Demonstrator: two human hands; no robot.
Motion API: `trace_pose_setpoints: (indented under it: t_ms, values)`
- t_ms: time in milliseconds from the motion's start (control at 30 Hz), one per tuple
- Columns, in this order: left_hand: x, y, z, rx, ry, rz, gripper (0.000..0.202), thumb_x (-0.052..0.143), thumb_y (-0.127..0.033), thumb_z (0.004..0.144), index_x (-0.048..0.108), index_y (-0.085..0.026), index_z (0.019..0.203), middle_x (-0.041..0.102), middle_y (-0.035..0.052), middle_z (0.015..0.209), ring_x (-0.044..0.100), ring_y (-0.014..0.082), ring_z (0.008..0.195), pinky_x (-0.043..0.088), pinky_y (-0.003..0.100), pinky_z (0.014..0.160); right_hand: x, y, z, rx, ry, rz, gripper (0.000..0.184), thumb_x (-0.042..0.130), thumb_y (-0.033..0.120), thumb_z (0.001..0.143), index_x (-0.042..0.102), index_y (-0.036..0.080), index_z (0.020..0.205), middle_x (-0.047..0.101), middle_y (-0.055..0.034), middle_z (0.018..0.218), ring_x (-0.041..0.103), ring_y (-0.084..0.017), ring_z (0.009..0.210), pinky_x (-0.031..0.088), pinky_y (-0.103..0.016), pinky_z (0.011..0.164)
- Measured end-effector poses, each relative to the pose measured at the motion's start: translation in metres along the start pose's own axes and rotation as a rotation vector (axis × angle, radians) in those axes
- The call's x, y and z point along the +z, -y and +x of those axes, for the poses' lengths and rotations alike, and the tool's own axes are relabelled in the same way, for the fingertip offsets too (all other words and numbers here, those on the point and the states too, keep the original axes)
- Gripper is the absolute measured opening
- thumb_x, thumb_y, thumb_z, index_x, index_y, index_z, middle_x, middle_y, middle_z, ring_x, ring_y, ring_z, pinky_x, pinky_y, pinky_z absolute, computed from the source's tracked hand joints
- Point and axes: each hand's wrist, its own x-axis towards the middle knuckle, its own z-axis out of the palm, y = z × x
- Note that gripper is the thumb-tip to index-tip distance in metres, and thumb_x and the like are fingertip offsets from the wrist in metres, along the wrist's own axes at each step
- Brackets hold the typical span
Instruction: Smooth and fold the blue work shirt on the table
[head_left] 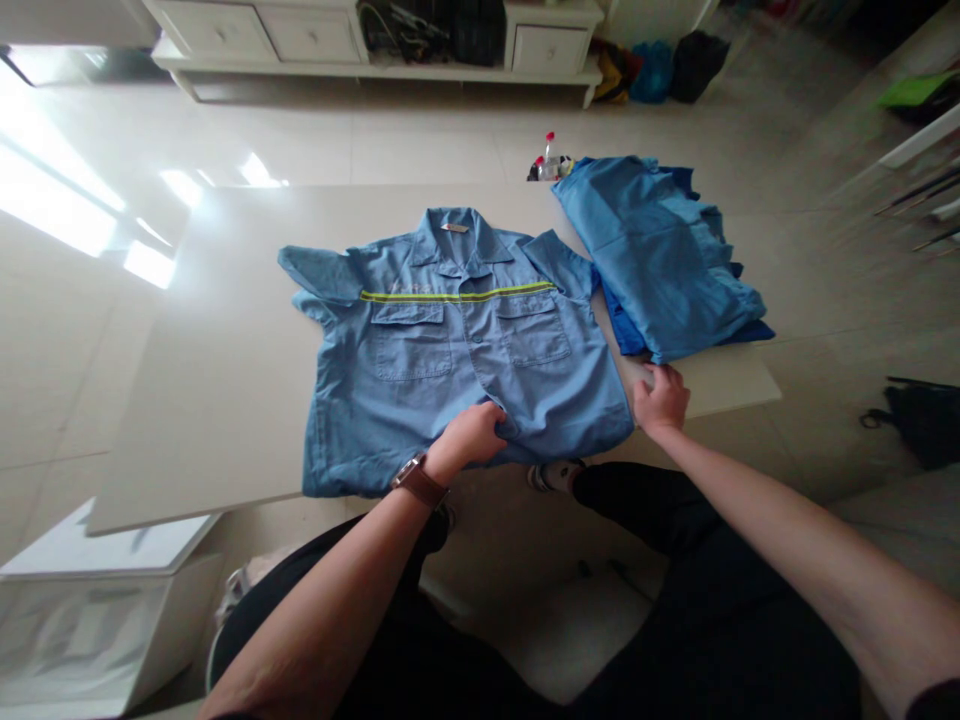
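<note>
A light blue short-sleeved work shirt with a yellow reflective chest stripe lies flat, front up, on a white table. My left hand, with a brown watch at the wrist, pinches the shirt's bottom hem near the middle. My right hand grips the hem's right corner at the table's near edge. A pile of folded blue garments lies right of the shirt, touching its right sleeve.
Small bottles with red caps stand at the table's far edge. A white cabinet with drawers lines the far wall, bags beside it. A white box sits low on the left. A black object lies on the floor at right.
</note>
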Motion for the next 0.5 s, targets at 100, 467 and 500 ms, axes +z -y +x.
trace_pose_setpoints:
  t_ms: [100, 467, 500]
  values:
    - [0.0006, -0.0018, -0.0005, 0.005, -0.007, 0.019, 0.023, 0.072, -0.025, 0.083, 0.073, -0.020, 0.105, 0.075, 0.0057, 0.098, 0.070, 0.0221, 0.092, 0.049, 0.028, 0.074, 0.0000, 0.0000, 0.0001, -0.002, 0.000, -0.002, 0.042, 0.048, 0.029, 0.087, 0.068, 0.015, 0.120, 0.069, -0.0219, 0.126, 0.056, -0.038, 0.120, 0.043, -0.051, 0.096]
    - [0.0036, -0.0024, 0.0020, -0.016, -0.027, -0.016, 0.015, 0.071, -0.020, 0.082, 0.074, -0.019, 0.096, 0.075, 0.0068, 0.095, 0.071, 0.0212, 0.089, 0.050, 0.028, 0.075, 0.0005, -0.0010, 0.0013, -0.015, 0.000, -0.015, 0.043, 0.048, 0.030, 0.086, 0.069, 0.014, 0.120, 0.070, -0.0222, 0.126, 0.058, -0.039, 0.120, 0.044, -0.051, 0.096]
    - [0.0037, -0.0020, 0.0023, -0.021, -0.026, -0.037, 0.016, 0.072, -0.021, 0.081, 0.075, -0.020, 0.097, 0.075, 0.0067, 0.095, 0.071, 0.0211, 0.090, 0.051, 0.028, 0.076, 0.0005, -0.0009, 0.0013, -0.014, 0.000, -0.014, 0.043, 0.048, 0.030, 0.086, 0.069, 0.014, 0.120, 0.070, -0.0223, 0.126, 0.057, -0.039, 0.120, 0.044, -0.051, 0.096]
